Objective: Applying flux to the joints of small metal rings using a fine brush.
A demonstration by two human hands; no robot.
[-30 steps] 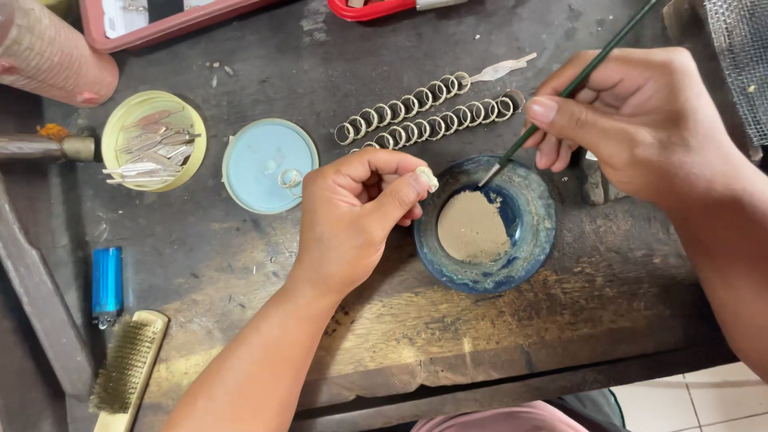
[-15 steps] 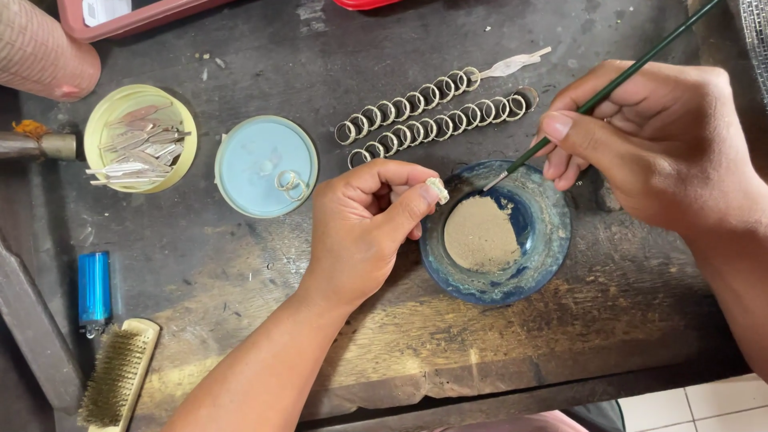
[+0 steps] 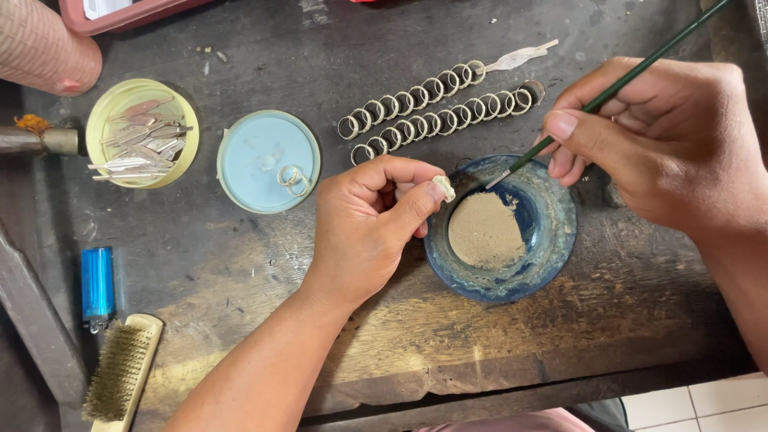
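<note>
Pasting step, looks like: left hand (image 3: 364, 232) pinching a small ring (image 3: 444, 188), right hand (image 3: 664, 140) gripping a brush (image 3: 608, 90) over the blue dish (image 3: 552, 256). Next probably needs a steady dab.

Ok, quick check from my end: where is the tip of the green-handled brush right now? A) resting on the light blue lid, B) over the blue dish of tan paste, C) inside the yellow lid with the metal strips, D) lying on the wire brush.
B: the right hand holds the green brush with its tip over the rim of the blue dish, just above the tan paste.
</note>
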